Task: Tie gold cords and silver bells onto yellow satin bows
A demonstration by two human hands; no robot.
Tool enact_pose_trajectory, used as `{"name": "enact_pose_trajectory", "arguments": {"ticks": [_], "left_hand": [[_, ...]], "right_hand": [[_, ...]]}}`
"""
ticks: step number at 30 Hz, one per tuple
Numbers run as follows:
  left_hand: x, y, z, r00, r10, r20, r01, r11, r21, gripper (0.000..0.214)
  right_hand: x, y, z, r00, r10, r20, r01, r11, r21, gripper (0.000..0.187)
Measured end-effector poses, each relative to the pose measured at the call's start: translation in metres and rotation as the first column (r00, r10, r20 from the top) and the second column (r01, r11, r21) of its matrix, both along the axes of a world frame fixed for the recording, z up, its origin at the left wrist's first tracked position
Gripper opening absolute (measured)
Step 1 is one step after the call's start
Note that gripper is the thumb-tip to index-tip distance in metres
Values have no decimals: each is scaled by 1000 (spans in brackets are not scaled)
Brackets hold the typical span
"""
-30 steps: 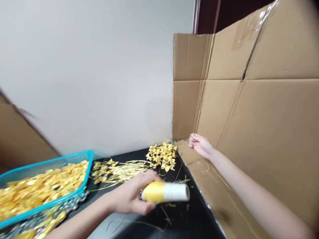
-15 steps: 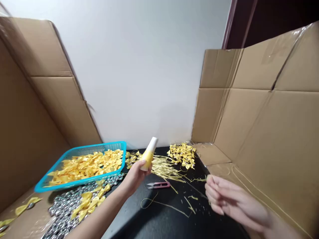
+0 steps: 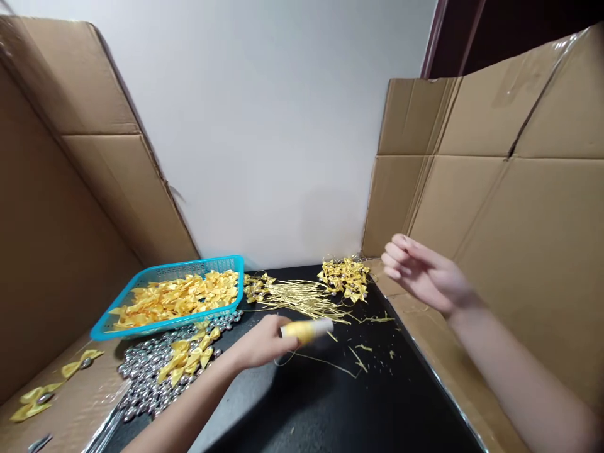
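My left hand (image 3: 258, 343) grips a spool of yellow thread (image 3: 306, 329) on a white tube, lying sideways just above the black tabletop (image 3: 330, 409). My right hand (image 3: 425, 272) is raised at the right, near the cardboard wall, fingers loosely curled and pressed together as if pinching; I cannot make out a thread in them. A loose yellow thread (image 3: 321, 362) lies on the table below the spool. Cut gold strands (image 3: 302, 299) and a heap of finished gold bows (image 3: 344, 280) lie beyond.
A blue basket (image 3: 141, 321) of yellow bows stands at the left. Silver beads (image 3: 146, 374) and loose yellow bows (image 3: 186, 355) lie in front of it. Cardboard walls (image 3: 495, 207) stand on both sides, with a white wall behind.
The spool went from upright to lying sideways and lower. My right hand rose and moved away toward the cardboard wall. The pink snips seen earlier are now hidden.
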State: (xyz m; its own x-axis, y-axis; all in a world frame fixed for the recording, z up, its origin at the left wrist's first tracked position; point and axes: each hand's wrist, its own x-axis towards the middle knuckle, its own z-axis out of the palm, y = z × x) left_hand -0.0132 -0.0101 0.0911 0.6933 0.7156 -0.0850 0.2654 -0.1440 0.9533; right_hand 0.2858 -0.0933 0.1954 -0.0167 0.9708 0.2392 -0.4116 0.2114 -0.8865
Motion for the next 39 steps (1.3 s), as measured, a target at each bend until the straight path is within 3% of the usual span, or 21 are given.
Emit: {"name": "enact_pose_trajectory", "arguments": {"ticks": [2, 4, 7, 10, 12, 15, 18, 21, 23, 26, 29, 34, 39], "left_hand": [[-2, 6, -6, 987, 137, 87, -141, 989, 44, 28], [-8, 7, -8, 972, 176, 158, -185, 982, 45, 43], [-21, 1, -7, 988, 54, 148, -53, 999, -10, 53], [-25, -5, -4, 992, -121, 41, 124, 989, -84, 37], [-21, -5, -4, 992, -129, 8, 129, 988, -84, 28], [-13, -1, -5, 997, 16, 80, -14, 1000, -26, 31], [-15, -3, -5, 986, 67, 154, -64, 998, -23, 44], [-24, -9, -2, 995, -66, 72, 73, 993, -92, 37], [-26, -9, -1, 997, -70, 20, 71, 993, -94, 28], [-18, -5, -2, 988, 100, 115, -95, 994, -46, 24], [-8, -3, -6, 937, 204, 283, -194, 979, -63, 32], [-1, -16, -15, 903, 84, 422, -22, 988, -150, 54], [-2, -20, -12, 905, -19, 424, 90, 985, -148, 53]], "right_hand": [[-10, -26, -12, 984, 179, -3, -179, 983, -37, 25], [-11, -35, -35, 957, 289, 7, -286, 950, -125, 22], [-2, -18, -63, 987, 161, 28, -149, 958, -245, 21], [5, 5, -61, 999, 48, 20, -44, 980, -196, 25], [1, 4, -50, 1000, 30, 3, -29, 990, -138, 23], [-15, -14, -44, 981, 191, -19, -192, 980, -49, 24], [-23, -24, -61, 930, 368, -23, -368, 921, -129, 25], [-14, -19, -72, 974, 223, -34, -226, 959, -173, 22], [-6, -18, -68, 988, 141, -68, -149, 981, -124, 23], [-5, -26, -61, 974, 210, -89, -216, 974, -62, 24], [-14, -33, -72, 942, 332, -53, -336, 935, -115, 26], [-18, -17, -105, 963, 265, 43, -244, 931, -273, 29], [-2, 7, -110, 979, 141, 149, -94, 953, -289, 29]]}}
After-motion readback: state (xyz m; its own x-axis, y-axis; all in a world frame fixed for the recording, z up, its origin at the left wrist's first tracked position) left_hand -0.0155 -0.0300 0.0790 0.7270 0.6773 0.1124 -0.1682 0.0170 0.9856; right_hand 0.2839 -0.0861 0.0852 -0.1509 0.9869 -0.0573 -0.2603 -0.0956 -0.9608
